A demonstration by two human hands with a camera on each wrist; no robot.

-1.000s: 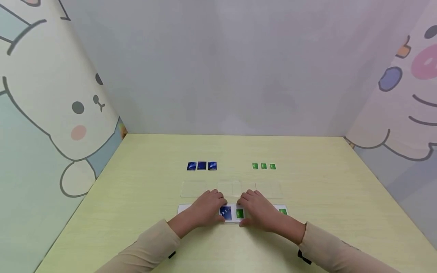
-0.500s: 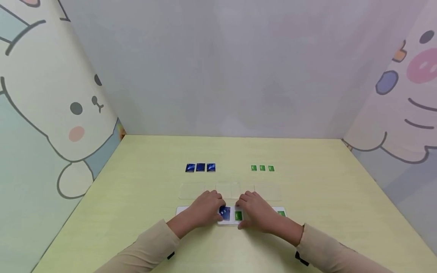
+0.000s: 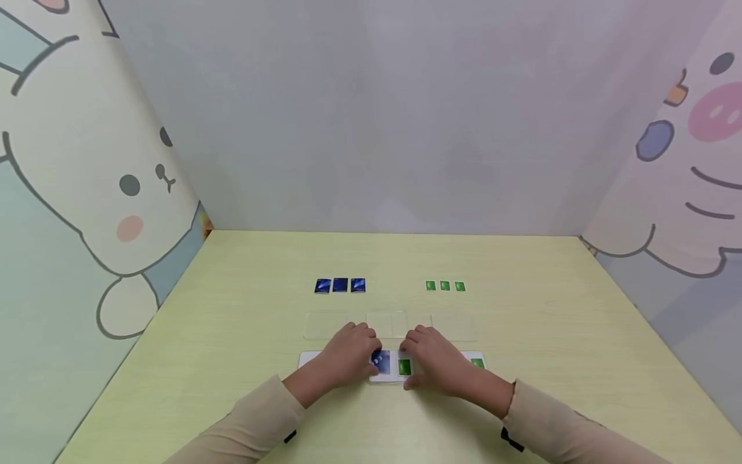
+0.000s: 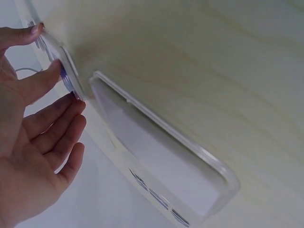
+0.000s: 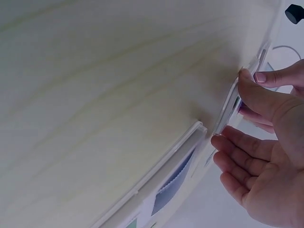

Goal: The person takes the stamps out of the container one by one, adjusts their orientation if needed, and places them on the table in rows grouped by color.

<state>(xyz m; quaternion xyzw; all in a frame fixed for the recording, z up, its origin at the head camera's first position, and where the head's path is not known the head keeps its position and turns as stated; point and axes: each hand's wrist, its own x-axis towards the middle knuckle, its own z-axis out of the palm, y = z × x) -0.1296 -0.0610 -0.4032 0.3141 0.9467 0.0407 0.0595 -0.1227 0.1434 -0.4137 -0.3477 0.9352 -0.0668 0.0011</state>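
A flat clear case [image 3: 394,379] holding a white card with a blue picture [image 3: 382,365] and a green picture [image 3: 404,367] lies at the middle of a row of cases. My left hand [image 3: 350,354] grips its left part, thumb on the near edge and fingers at the far edge. From the right, my right hand [image 3: 438,364] grips the same case the same way. In the left wrist view, a neighbouring case [image 4: 156,156] with a white insert lies beside the left hand. In the right wrist view, another case [image 5: 164,178] with blue and green patches lies beside the right hand.
Beyond the hands lie three clear flat pieces: a left one [image 3: 327,325], a middle one [image 3: 382,324] and a right one [image 3: 454,327]. Farther back are three blue squares [image 3: 340,285] and three small green rectangles [image 3: 444,285]. A grey wall [image 3: 377,129] stands behind the table [image 3: 522,309].
The head view has shifted slightly. Both hands keep their hold on the middle case with almost no movement.
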